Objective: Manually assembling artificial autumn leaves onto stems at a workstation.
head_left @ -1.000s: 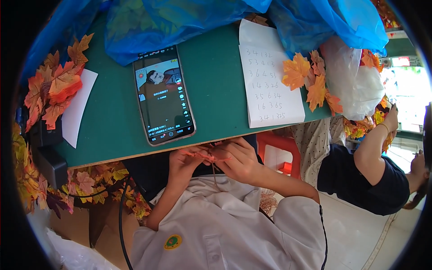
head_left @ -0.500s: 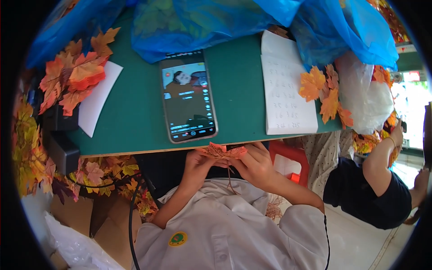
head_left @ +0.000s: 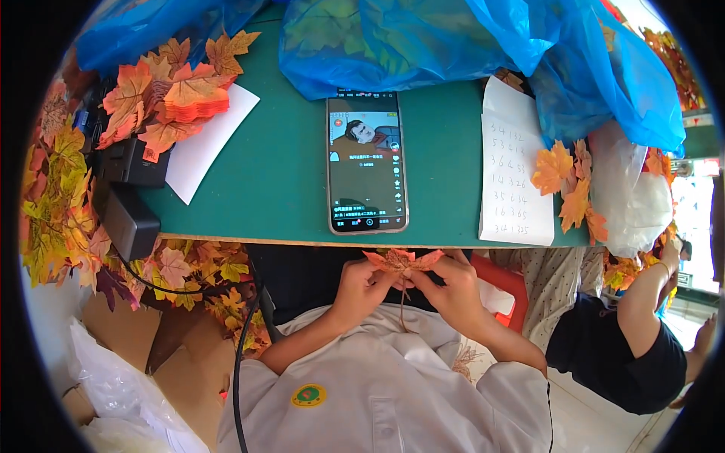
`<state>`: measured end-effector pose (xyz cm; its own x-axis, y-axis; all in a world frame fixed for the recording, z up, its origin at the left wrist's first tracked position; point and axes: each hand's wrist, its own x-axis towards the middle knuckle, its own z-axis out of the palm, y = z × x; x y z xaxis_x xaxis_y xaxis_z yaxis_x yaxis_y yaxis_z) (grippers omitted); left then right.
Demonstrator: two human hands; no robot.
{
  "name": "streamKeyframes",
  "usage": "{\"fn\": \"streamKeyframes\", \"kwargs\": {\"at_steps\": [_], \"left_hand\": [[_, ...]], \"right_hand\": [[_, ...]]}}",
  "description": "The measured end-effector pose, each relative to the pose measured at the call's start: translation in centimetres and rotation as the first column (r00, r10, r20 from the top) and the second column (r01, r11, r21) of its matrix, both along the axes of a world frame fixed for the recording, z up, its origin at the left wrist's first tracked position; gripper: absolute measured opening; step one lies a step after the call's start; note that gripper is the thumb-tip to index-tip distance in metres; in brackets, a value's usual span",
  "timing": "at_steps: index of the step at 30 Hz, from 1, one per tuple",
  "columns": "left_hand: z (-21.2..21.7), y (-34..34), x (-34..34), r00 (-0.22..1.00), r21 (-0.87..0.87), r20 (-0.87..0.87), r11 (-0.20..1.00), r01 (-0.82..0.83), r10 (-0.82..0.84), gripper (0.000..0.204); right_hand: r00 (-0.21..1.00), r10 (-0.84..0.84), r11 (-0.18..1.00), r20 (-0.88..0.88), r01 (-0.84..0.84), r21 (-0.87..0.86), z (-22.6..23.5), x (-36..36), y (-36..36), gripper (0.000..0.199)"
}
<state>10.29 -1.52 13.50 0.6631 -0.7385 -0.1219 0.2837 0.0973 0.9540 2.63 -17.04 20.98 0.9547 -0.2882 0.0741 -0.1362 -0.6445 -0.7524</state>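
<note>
both hands pinch one orange leaf (head_left: 400, 261) just below the desk (head_left: 279, 174) edge.
left hand (head_left: 361, 290) and right hand (head_left: 451, 291) each have their grip clamped on the leaf, its stem hanging between them; a phone (head_left: 367, 161) lies on the desk just above.

Orange-brown leaf (head_left: 400, 262), green table (head_left: 279, 181), blue plastic bags (head_left: 423, 38), white paper sheet (head_left: 515, 174) with handwritten rows, white shirt (head_left: 393, 392), green-yellow badge (head_left: 309, 395)
</note>
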Motion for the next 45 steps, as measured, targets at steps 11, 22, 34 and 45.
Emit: {"fn": "streamKeyframes", "kwargs": {"at_steps": [11, 22, 34, 45], "left_hand": [[1.5, 0.2, 2.4, 0.776, -0.159, -0.515, 0.93, 0.331, -0.365, 0.026], [3.0, 0.1, 0.0, 0.839, -0.055, -0.472, 0.959, 0.279, -0.271, 0.013], [3.8, -0.9, 1.2, 0.855, -0.014, -0.501, 0.989, 0.147, -0.134, 0.014], [2.1, 0.0, 0.5, 0.841, -0.08, -0.487, 0.971, 0.224, -0.234, 0.019]], "right_hand": [[0.94, 0.22, 0.631, -0.26, 0.066, 0.773, 0.6, 1.3, -3.5, 0.025], [0.917, 0.337, 0.604, -0.214, -0.037, 0.796, 0.0, -0.1, -5.1, 0.033], [0.906, 0.253, 0.917, -0.339, -0.114, 0.382, 4.8, -1.7, -6.6, 0.05], [0.936, 0.126, 0.992, -0.329, -0.121, 0.035, 13.4, -4.0, -6.5, 0.026]]}}
